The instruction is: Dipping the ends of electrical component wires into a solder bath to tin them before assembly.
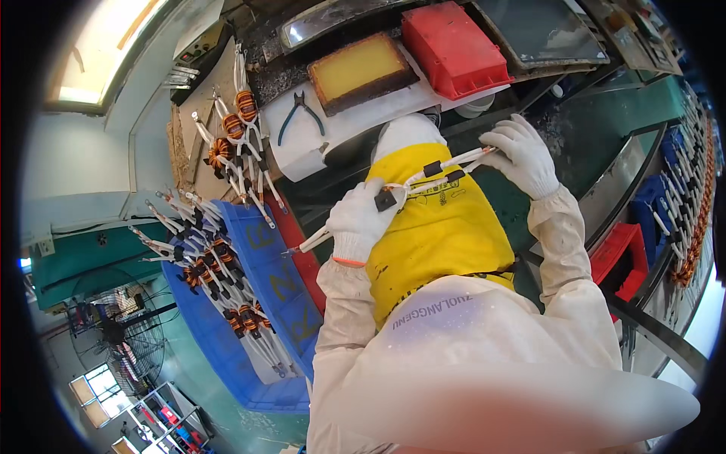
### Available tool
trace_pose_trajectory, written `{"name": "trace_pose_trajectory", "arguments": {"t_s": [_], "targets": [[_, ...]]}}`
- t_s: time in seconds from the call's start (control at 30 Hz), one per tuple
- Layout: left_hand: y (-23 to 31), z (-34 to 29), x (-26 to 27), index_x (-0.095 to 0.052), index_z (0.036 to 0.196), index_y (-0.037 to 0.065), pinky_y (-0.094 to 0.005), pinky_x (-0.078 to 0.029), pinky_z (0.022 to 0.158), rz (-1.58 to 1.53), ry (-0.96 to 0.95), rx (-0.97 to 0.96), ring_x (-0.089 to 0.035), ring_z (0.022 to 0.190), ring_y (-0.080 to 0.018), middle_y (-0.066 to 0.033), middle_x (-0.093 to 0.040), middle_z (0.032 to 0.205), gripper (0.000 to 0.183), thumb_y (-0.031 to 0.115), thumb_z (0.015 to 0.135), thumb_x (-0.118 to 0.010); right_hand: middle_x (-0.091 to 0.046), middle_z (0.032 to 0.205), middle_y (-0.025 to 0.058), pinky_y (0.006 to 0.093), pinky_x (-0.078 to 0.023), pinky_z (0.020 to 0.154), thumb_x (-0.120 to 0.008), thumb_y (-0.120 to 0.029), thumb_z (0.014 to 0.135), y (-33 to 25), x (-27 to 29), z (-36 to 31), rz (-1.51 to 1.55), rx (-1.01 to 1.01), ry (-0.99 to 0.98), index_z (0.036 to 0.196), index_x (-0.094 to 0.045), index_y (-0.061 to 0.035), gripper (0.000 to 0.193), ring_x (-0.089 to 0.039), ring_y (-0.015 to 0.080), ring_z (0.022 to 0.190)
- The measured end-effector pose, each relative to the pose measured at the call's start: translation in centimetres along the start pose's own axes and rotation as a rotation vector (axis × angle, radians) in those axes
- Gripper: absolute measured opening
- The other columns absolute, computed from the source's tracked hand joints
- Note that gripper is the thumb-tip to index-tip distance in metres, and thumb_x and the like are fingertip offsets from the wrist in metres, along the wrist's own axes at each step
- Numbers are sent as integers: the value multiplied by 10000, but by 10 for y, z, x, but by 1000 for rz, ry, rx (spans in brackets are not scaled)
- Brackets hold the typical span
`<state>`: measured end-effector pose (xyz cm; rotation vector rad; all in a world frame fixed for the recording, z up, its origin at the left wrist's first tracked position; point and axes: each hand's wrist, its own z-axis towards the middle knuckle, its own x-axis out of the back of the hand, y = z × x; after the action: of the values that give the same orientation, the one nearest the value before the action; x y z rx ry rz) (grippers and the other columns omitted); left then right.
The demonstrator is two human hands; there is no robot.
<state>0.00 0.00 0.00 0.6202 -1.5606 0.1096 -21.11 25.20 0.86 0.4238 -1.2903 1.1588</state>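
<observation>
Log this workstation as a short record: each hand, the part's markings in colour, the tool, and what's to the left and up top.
Left hand: gloved, gripping white-sleeved leads
Right hand: gloved, pinching the leads' far ends
Part: black sleeves on the leads
Tool: blue-handled pliers, handles spread, on a white sheet
Left: blue crate holding copper-coloured coils
Top: red plastic bin, right of a dark-edged yellow slab

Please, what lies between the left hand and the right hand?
In the head view, white cables with black sleeves span from the left hand to the right hand, above the yellow cloth.
</observation>
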Motion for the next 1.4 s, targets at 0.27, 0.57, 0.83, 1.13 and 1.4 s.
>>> {"name": "trace_pose_trajectory", "arguments": {"t_s": [0.27, 0.57, 0.83, 1.13, 1.4], "targets": [[-9, -4, -13, -661, 943, 161, -431, -549, 642, 16, 185, -260, -690, 805, -284, -65, -678, 857, 373, 523, 861, -689, -706, 898, 52, 408, -484, 999, -755, -266, 805, 21, -41, 13, -116, -12, 88, 961, -741, -127, 209, -657, 276, 943], [-7, 0, -7, -726, 996, 170, -418, -556, 680, 8, 107, -117, -709, 802, -300, -65, -715, 867, 373, 525, 885, -691, -710, 1068, 117, 377, -511, 939, -744, -313, 871, 8, -15, 4, 148, -175, 230, 1161, -700, -94, 367, -663, 310, 1010], [0, -2, -5, -723, 1030, 179, -429, -555, 693, -4, 93, -27, -708, 822, -316, -70, -726, 911, 377, 528, 899, -668, -675, 1233, 88, 311, -492, 977, -706, -268, 949, 34, -3, -27, 582, -511, 205, 1332, -631, -97, 426, -656, 201, 1138], [11, 0, 2, -712, 1039, 181, -440, -558, 702, 47, -4, 124, -712, 842, -311, -68, -725, 918, 407, 556, 894, -651, -672, 962, 104, 364, -538, 805, -787, -373, 835, 8, -9, -42, 151, -596, -139, 983, -698, -73, 346, -685, 272, 902], [15, -12, -17, -615, 922, 122, -393, -538, 693, 67, 250, -202, -644, 801, -282, -78, -631, 833, 461, 483, 716, -815, -643, 1232, 139, 439, -498, 965, -822, -292, 764, -17, 1, -29, -111, -221, 204, 1214, -638, -66, 536, -596, 377, 1143]]}}
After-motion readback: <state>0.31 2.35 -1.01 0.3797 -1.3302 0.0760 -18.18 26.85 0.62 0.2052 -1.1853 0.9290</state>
